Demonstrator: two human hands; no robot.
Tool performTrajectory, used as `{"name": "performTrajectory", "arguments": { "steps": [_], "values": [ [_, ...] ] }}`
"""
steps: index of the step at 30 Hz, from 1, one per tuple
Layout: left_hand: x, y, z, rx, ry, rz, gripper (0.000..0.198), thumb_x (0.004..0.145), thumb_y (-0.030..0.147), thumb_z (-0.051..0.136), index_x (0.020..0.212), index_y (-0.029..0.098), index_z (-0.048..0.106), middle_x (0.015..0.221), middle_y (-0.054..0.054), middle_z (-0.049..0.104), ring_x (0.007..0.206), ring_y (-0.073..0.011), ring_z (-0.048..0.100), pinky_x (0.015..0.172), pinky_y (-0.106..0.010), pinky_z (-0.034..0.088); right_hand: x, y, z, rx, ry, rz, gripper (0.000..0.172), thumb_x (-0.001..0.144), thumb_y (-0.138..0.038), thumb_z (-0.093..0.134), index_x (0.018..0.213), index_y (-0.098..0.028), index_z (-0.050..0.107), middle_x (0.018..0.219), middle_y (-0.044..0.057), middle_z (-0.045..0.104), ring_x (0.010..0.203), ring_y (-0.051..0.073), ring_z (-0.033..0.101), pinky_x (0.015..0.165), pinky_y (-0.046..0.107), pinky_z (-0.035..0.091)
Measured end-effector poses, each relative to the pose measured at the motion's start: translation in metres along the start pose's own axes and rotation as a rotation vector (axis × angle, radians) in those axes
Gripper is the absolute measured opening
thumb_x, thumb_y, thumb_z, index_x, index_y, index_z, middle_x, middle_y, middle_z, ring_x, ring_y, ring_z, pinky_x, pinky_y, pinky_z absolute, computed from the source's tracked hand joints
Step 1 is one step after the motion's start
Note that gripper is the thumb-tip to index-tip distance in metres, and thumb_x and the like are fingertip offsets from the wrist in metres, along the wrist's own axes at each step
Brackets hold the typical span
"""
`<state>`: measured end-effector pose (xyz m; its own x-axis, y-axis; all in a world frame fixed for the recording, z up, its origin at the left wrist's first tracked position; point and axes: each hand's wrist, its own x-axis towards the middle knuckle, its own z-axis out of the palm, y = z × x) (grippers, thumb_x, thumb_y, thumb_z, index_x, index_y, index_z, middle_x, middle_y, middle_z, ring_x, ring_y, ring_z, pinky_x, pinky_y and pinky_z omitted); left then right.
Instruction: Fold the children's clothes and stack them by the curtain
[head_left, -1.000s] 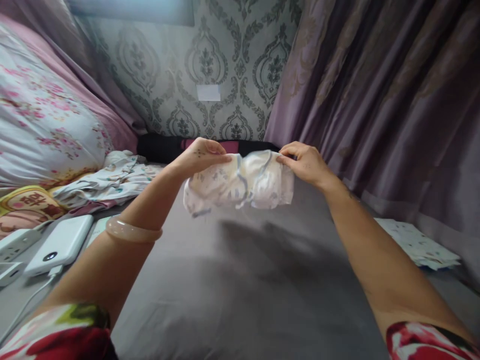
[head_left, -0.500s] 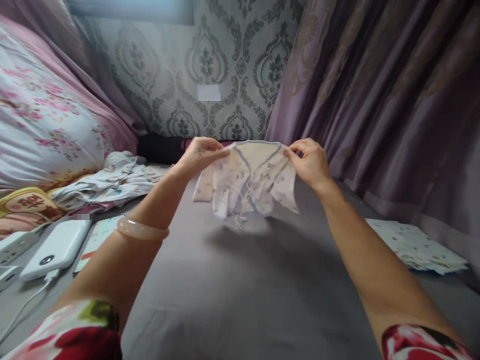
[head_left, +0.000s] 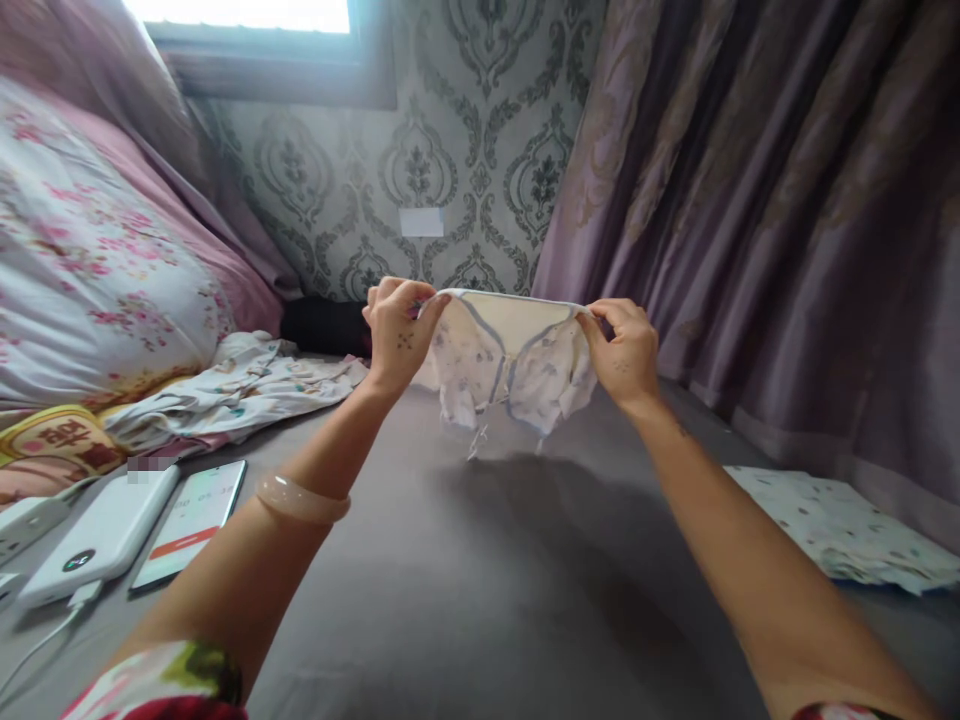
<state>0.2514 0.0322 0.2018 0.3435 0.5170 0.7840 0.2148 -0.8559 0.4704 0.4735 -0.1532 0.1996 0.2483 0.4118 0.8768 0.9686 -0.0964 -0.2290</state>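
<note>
A small pale baby shirt (head_left: pixel 472 365) with grey-blue trim, a faint print and thin tie strings hangs in the air above the grey bed sheet (head_left: pixel 465 580). My left hand (head_left: pixel 401 330) pinches its left shoulder between thumb and fingers. At the opposite shoulder my right hand (head_left: pixel 622 345) grips the cloth the same way. The neckline is stretched nearly straight between both hands, its front facing me. The strings dangle just over the sheet, and a shadow falls below.
On the left lie crumpled printed clothes (head_left: pixel 240 390), a white power bank (head_left: pixel 105 540) with a cable, and a phone (head_left: pixel 191 525). A folded printed cloth (head_left: pixel 840 525) rests at the right, near the purple curtain (head_left: pixel 750 250). A floral bedding pile (head_left: pixel 97 260) rises at far left.
The shirt's neckline is pulled tauter and its sleeves hang closer in. Both hands keep hold. My view has tilted upward, showing more of the window.
</note>
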Motion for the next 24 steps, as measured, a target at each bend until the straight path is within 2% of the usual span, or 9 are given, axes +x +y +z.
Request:
{"name": "performTrajectory", "arguments": {
  "steps": [4,7,9,12,15,19,22,24],
  "values": [
    [0.000,0.009,0.005,0.124,-0.008,0.063,0.020,0.079,0.044,0.067,0.076,0.024,0.067,0.095,-0.004,0.062,0.101,-0.0261,0.049,0.092,-0.042,0.033,0.004,-0.003,0.005,-0.056,-0.141,-0.101,0.031,0.092,-0.045,0.052,0.080,-0.024,0.071,0.103,0.006,0.069,0.099,0.024,0.060,0.091,0.042,0.042],
    [0.000,0.006,0.009,0.113,0.018,-0.018,0.018,0.079,0.042,0.067,0.076,0.024,0.067,0.097,-0.005,0.062,0.102,-0.0271,0.048,0.091,-0.043,0.032,0.005,-0.003,0.010,-0.071,-0.081,-0.067,0.029,0.092,-0.042,0.053,0.080,-0.024,0.072,0.104,0.007,0.069,0.100,0.024,0.060,0.089,0.041,0.042],
    [0.000,0.004,0.011,0.084,-0.010,-0.053,0.018,0.077,0.042,0.069,0.075,0.024,0.067,0.097,-0.005,0.062,0.102,-0.0275,0.048,0.090,-0.044,0.033,0.005,-0.004,0.012,-0.067,-0.102,-0.069,0.028,0.091,-0.041,0.055,0.078,-0.024,0.072,0.101,0.007,0.069,0.097,0.024,0.060,0.088,0.040,0.043],
    [0.000,0.005,0.010,0.054,-0.017,-0.056,0.019,0.076,0.042,0.069,0.073,0.023,0.068,0.097,-0.005,0.061,0.102,-0.0272,0.048,0.091,-0.044,0.033,0.006,-0.007,0.012,-0.081,-0.046,-0.049,0.027,0.091,-0.041,0.055,0.080,-0.023,0.073,0.103,0.007,0.069,0.098,0.025,0.060,0.089,0.041,0.043],
    [-0.001,0.007,0.009,0.032,-0.046,-0.057,0.018,0.076,0.040,0.070,0.072,0.023,0.067,0.096,-0.004,0.061,0.100,-0.0259,0.050,0.092,-0.043,0.033,0.005,-0.009,0.012,-0.056,-0.088,-0.061,0.028,0.091,-0.042,0.055,0.080,-0.023,0.073,0.101,0.007,0.069,0.095,0.024,0.061,0.088,0.041,0.044],
    [0.001,0.007,0.008,-0.003,0.002,-0.089,0.017,0.078,0.040,0.068,0.074,0.023,0.067,0.097,-0.004,0.060,0.098,-0.0240,0.052,0.089,-0.040,0.036,0.005,-0.012,0.013,-0.053,-0.044,-0.031,0.028,0.092,-0.042,0.053,0.084,-0.023,0.073,0.103,0.008,0.068,0.097,0.025,0.060,0.088,0.041,0.044],
    [0.003,0.003,0.008,-0.009,0.062,-0.118,0.017,0.077,0.040,0.069,0.074,0.023,0.066,0.096,-0.004,0.060,0.096,-0.0221,0.053,0.088,-0.038,0.038,0.004,-0.013,0.014,-0.025,-0.116,-0.056,0.029,0.091,-0.043,0.053,0.081,-0.024,0.073,0.098,0.006,0.069,0.092,0.024,0.062,0.087,0.040,0.045],
    [0.004,0.000,0.008,-0.017,0.111,-0.139,0.018,0.077,0.040,0.068,0.076,0.022,0.067,0.094,-0.004,0.059,0.092,-0.0203,0.053,0.086,-0.036,0.040,0.004,-0.015,0.014,-0.017,-0.036,-0.024,0.030,0.092,-0.044,0.053,0.083,-0.023,0.072,0.097,0.007,0.069,0.093,0.024,0.061,0.088,0.040,0.044]
  ]
}}
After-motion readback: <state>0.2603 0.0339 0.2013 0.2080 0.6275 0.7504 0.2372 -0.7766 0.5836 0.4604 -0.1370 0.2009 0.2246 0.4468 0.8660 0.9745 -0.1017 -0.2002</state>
